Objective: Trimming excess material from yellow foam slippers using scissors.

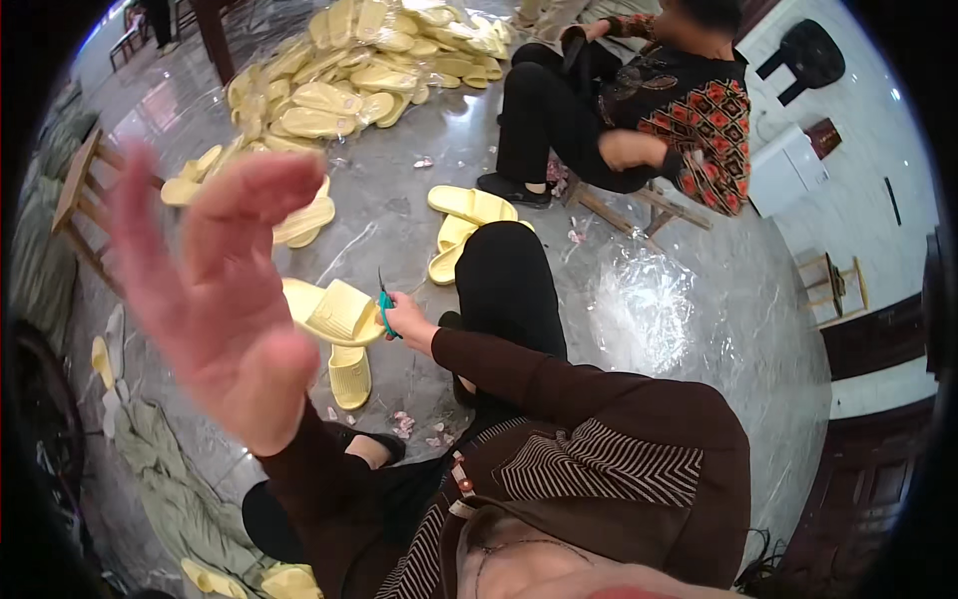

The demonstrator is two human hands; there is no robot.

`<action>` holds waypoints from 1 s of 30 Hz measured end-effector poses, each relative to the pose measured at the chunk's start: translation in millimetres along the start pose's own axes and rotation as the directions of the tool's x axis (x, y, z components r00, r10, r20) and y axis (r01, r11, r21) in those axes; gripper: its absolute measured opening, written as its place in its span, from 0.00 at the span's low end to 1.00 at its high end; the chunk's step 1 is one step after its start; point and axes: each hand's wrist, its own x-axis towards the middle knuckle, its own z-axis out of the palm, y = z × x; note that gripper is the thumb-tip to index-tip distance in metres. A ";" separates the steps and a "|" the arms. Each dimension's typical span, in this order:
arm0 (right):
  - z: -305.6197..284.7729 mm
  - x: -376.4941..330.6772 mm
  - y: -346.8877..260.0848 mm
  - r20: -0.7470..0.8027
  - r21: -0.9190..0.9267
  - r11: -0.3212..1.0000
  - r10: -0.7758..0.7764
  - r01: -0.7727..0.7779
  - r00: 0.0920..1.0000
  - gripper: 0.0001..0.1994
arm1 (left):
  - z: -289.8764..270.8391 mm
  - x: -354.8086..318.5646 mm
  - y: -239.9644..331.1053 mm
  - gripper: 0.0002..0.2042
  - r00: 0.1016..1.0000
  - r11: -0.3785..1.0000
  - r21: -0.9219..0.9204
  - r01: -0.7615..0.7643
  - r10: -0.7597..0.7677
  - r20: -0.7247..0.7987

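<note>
My left hand (225, 290) is raised close to the camera at the left, fingers apart and slightly bent, with nothing in it. Farther off, near the middle, my right hand (409, 317) grips a pair of scissors (385, 307) with teal handles, the dark blades pointing away from me. Just left of the scissors is a pale yellow slipper (344, 307), partly hidden behind my left hand. Whether my right fingers also touch this slipper, I cannot tell. Below it another yellow slipper (349, 377) rests on the floor.
A large heap of yellow slippers (349, 85) covers the far floor. More slippers (469, 210) lie beyond my knee. At the far right a co-worker (639, 120) sits on a low wooden stool (659, 215). Clear plastic wrap (644, 309) lies to the right, green-grey cloth (175, 489) at the left.
</note>
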 end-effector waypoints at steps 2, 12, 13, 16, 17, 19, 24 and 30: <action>-0.4 3.5 13.4 0.008 -0.135 0.990 -0.026 0.027 1.000 0.21 | 0.0 18.8 10.6 0.34 0.977 0.987 -0.074 -0.145 0.154 0.148; 26.5 20.9 87.0 0.114 -0.460 0.818 -0.332 0.346 0.936 0.17 | 8.7 51.1 6.9 0.31 0.974 0.978 0.095 -0.187 0.172 0.148; 20.1 31.1 99.1 0.134 -0.469 0.814 -0.319 0.344 0.938 0.17 | 18.3 36.8 16.8 0.31 0.977 0.978 0.109 -0.178 0.162 0.135; -49.6 87.6 126.0 -0.151 -0.201 0.872 -0.478 0.446 0.865 0.17 | 3.8 28.3 11.6 0.30 0.984 0.990 0.065 -0.129 0.120 0.132; -13.8 42.8 100.4 -0.013 -0.450 0.825 -0.388 0.342 0.921 0.16 | -42.0 2.7 42.0 0.29 0.995 0.979 0.202 -0.030 0.010 0.098; 21.8 10.3 74.4 0.095 -0.538 0.746 -0.408 0.392 0.908 0.14 | -45.8 -26.5 61.9 0.29 0.987 0.935 0.324 0.145 -0.159 0.016; 3.5 63.4 60.5 0.095 -0.667 0.574 -0.568 0.476 0.817 0.16 | -17.8 -46.4 53.5 0.27 0.939 0.917 0.210 0.339 -0.345 -0.011; 5.1 129.1 -12.7 0.428 -0.725 0.278 -0.535 0.631 0.728 0.15 | -126.1 -77.9 68.5 0.25 0.891 0.884 0.118 0.453 -0.453 -0.035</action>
